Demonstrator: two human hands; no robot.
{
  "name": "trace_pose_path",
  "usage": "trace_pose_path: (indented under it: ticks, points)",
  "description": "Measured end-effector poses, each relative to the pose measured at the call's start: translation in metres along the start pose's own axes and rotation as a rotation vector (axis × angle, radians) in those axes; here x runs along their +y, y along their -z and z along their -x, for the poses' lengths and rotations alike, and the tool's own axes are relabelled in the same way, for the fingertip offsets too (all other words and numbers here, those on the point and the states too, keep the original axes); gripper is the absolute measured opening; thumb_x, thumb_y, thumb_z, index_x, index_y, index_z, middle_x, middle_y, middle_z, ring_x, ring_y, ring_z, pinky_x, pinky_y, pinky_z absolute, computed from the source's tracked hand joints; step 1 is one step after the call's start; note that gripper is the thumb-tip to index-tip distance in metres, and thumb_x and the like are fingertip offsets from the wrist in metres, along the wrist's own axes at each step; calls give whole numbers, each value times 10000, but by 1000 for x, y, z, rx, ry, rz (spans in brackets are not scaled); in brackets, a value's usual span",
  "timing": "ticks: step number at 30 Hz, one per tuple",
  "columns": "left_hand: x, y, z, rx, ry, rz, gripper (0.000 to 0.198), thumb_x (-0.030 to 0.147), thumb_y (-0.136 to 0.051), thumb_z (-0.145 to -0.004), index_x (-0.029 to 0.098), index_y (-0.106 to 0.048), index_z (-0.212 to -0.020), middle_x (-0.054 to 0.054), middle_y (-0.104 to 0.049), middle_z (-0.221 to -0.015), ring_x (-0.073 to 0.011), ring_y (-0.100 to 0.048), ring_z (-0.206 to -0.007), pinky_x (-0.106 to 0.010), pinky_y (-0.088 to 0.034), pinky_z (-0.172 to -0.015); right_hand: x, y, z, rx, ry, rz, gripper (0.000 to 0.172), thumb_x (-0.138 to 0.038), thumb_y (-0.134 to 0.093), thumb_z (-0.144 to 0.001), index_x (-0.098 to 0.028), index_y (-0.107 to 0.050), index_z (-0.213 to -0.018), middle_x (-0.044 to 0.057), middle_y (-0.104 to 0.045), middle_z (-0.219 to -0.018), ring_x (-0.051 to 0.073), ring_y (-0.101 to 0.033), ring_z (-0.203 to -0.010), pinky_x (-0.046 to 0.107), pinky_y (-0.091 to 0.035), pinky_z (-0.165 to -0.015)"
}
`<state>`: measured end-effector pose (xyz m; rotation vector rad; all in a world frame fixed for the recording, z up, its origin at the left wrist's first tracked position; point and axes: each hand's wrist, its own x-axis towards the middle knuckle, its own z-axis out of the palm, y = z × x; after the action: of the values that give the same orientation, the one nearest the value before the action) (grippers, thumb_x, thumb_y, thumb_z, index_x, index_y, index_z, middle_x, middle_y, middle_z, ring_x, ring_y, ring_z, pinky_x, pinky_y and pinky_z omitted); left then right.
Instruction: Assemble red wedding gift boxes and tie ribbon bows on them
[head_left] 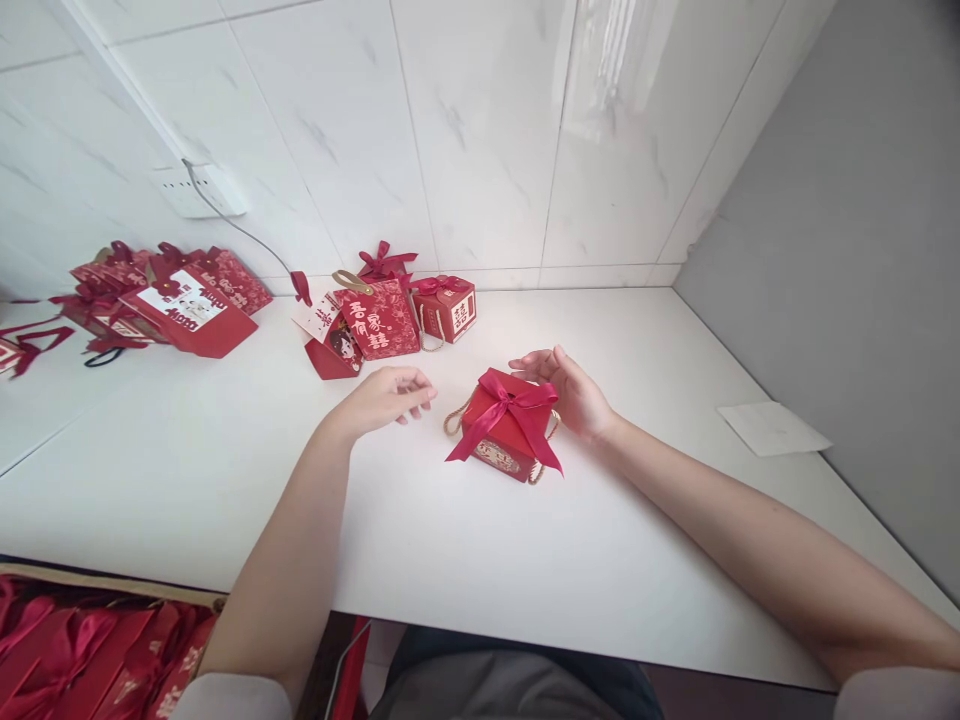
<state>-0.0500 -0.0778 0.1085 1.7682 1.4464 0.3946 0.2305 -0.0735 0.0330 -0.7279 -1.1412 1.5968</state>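
A red gift box [517, 415] stands upright on the white table, a dark pink ribbon bow [510, 400] tied over its top. Gold rope handles [453, 420] loop out at its sides, and a gold-patterned label [496, 456] shows on the front. My left hand [388, 396] hovers to the left of the box, apart from it, with loosely bent fingers and nothing in them. On the box's right, my right hand [574, 395] is open, its fingers reaching behind the far corner. Whether it touches the box I cannot tell.
Red gift boxes and bags [382, 315] stand at the back near the tiled wall, with a small box [448, 308] beside them. More red boxes [191, 300] cluster at the left below a wall socket [199, 192]. White paper [774, 428] lies right; a carton [97, 650] sits lower left.
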Motion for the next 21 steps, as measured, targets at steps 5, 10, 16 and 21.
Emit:
trace_pose_path:
  ticks: [5,10,16,21]
  points:
    - [25,-29,8,193,-230,-44,416,541,-590,-809,230,-572,-1086,-67,-599,-1188,-216,-575,-1056,-327,-519,-805,8,3,-5,-61,-43,42,458,-638,-461,-873,-251,-632,-1050,48,-627,-1261,248,-571,-1173,400,-447,-979]
    - [39,-53,14,146,-416,-15,558,468,-566,-856,301,-402,-1362,-64,-394,-1460,-258,-378,-1343,-399,-423,-1028,-8,30,-15,90,-29,224,376,-584,-593,-817,-213,-656,-832,52,-720,-955,197,-667,-839,334,-517,-762]
    - [34,-49,9,21,-364,-3,680,461,-656,-794,314,-364,-1390,-73,-517,-1332,-199,-565,-1048,-330,-475,-878,-70,53,1,-811,-584,637,376,-499,-601,-849,-161,-740,-935,101,-755,-827,235,-712,-729,408,-551,-770]
    - [31,-43,9,-20,-314,-17,801,488,-719,-723,309,-340,-1406,-46,-559,-1124,-109,-531,-714,-247,-440,-636,-76,37,9,-842,-508,593,246,-372,-728,-753,-179,-768,-899,79,-759,-899,238,-719,-866,355,-575,-778]
